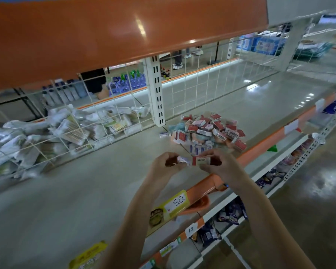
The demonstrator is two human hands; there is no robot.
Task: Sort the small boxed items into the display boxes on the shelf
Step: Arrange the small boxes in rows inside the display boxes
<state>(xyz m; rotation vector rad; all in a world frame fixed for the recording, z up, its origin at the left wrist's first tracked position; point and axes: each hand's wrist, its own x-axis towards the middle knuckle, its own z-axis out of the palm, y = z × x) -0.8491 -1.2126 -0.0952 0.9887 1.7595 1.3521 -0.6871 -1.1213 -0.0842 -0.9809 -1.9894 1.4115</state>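
Pinching 1 small red-and-white box (200, 160) in the right hand (219, 164), grip closed on it; curling the left hand (166, 162) around a pale box (182, 159). Hovering both above the shelf (85, 183), near its orange front edge (260, 144), just before the heap of boxes (208, 131).

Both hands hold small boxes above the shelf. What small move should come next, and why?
Probably carry the red-and-white small box in the right hand away from the mixed pile of small boxes. The left hand holds a pale purplish box, so the kinds differ.
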